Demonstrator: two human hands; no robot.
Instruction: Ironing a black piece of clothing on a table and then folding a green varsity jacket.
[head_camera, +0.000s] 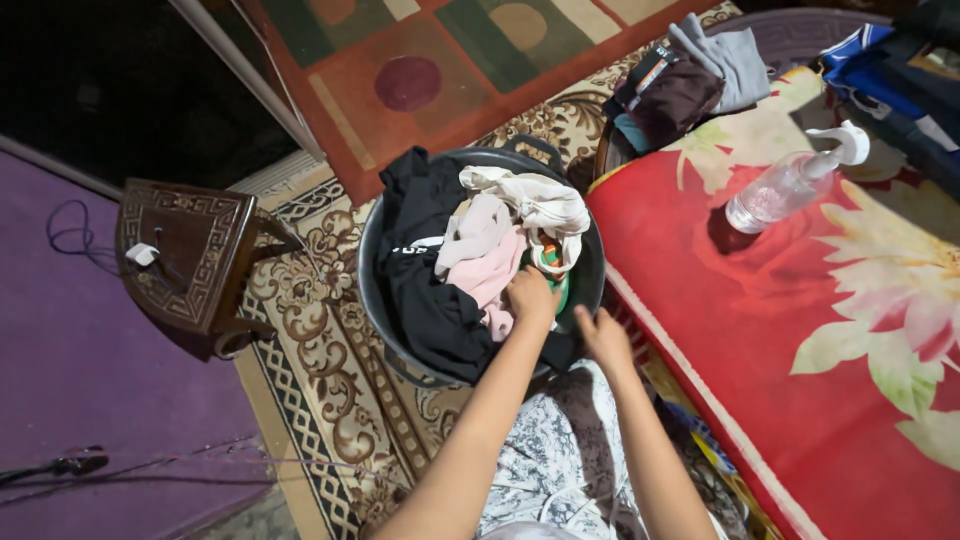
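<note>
A round dark metal basin (375, 300) sits on the patterned carpet, filled with clothes: a black garment (425, 300) draped over its left side, a pink cloth (495, 275) and a cream cloth (540, 205) on top. My left hand (530, 297) reaches into the basin and rests on the pink cloth, its fingers closed into the pile. My right hand (603, 335) hovers at the basin's near right rim, fingers apart, holding nothing.
A red floral mattress (800, 330) lies to the right with a clear spray bottle (795, 180) on it. Folded clothes (690, 75) lie beyond it. A carved wooden stool (185, 255) stands to the left, a purple mat (70, 370) beside it.
</note>
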